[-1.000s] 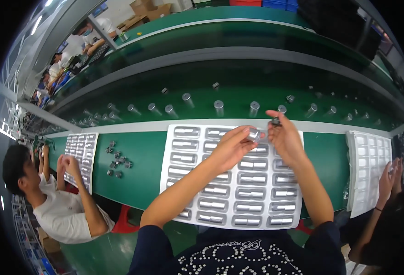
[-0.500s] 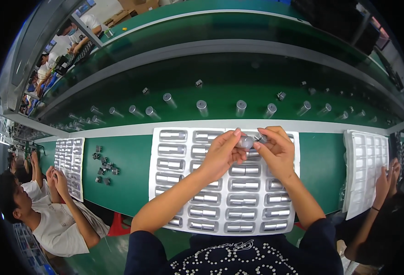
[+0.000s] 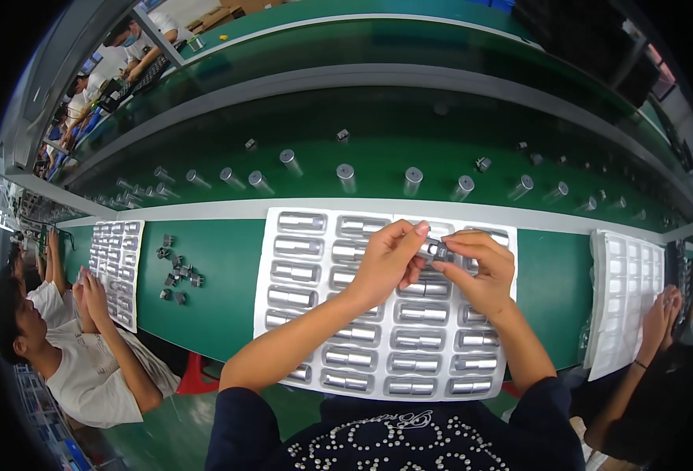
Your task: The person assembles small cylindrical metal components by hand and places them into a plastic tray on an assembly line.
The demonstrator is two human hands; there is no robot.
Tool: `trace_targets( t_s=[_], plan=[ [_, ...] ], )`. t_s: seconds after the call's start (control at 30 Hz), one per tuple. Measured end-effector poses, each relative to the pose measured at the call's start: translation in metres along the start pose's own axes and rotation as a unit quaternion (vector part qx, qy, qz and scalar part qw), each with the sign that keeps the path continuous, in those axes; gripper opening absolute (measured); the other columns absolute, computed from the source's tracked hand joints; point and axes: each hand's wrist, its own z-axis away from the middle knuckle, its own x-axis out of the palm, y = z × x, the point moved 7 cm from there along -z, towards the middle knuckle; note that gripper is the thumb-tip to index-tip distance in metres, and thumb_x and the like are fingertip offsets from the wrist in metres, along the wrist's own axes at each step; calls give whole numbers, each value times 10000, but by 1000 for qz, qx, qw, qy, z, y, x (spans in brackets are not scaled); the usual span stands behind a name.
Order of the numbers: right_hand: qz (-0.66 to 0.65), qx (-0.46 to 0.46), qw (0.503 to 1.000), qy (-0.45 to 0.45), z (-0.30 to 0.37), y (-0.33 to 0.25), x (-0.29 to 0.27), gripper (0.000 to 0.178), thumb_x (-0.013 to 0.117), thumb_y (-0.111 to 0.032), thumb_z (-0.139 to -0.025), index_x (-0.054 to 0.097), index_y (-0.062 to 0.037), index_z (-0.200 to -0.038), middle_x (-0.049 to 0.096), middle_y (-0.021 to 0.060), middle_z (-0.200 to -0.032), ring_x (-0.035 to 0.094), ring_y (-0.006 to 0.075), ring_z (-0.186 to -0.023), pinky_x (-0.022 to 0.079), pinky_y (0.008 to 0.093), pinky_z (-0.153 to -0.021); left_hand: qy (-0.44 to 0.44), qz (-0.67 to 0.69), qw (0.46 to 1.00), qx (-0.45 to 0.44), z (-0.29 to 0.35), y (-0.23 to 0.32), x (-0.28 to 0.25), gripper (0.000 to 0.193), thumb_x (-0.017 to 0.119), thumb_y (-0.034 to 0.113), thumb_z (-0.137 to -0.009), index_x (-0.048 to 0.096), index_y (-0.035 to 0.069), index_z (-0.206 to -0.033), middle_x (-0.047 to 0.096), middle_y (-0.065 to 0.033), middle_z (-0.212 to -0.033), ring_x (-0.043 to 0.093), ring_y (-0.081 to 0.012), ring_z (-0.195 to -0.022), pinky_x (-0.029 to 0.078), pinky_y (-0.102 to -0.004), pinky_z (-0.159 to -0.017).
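Above the far part of a white moulded tray (image 3: pixel 385 314), my two hands meet around small parts. My left hand (image 3: pixel 389 263) is closed, thumb and fingers pinching a silver metal cylinder (image 3: pixel 430 246), mostly hidden by the fingers. From the other side, my right hand (image 3: pixel 481 267) pinches a small dark grey block-like piece (image 3: pixel 444 252) at the cylinder's end. The two parts look in contact, but whether they are joined I cannot tell. Silver cylinders (image 3: pixel 414 339) lie on their sides in the tray's pockets.
Left of the tray, several small black parts (image 3: pixel 175 271) lie loose on the green table (image 3: pixel 228 314). Silver cylinders (image 3: pixel 346 179) stand upright beyond the pale ledge (image 3: pixel 228 210). Co-workers sit close on both sides, beside a filled tray (image 3: pixel 115 267) and a white tray stack (image 3: pixel 625 290).
The cylinder has turned from showing its round end to lying sideways. The dark piece has come against its end, and my right fingers now reach over it.
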Motion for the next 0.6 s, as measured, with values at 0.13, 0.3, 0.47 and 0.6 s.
trace_targets(
  t_s=[0.13,0.3,0.47,0.6],
  plan=[
    [-29,43,998,-22,5,3,2,346,816,65,-657,685,13,-973,684,161,-1001,668,249,-931,542,327,-807,1,-14,1000,6,1,1,0,352,590,384,-967,555,53,-851,540,-13,-616,494,-56,-452,325,-196,-366],
    [12,43,998,-43,2,-2,0,319,818,46,-661,693,12,-952,694,158,-965,676,244,-889,545,323,-777,-5,-90,996,-8,5,5,1,345,590,361,-971,594,19,-920,565,-16,-657,522,-56,-501,376,-197,-403],
    [128,-65,989,-23,-4,-20,2,288,826,-6,-666,690,5,-920,689,114,-923,680,246,-798,557,308,-685,-30,-137,987,84,6,1,15,378,659,351,-928,612,-14,-1015,607,-26,-729,559,-63,-607,449,-213,-534],
    [140,-103,985,-20,-1,-18,3,395,834,-9,-612,675,5,-973,673,118,-905,669,271,-793,547,327,-675,-64,-195,972,118,2,7,18,302,735,262,-865,626,-8,-944,622,-14,-727,569,-60,-639,457,-225,-578]
  ],
)
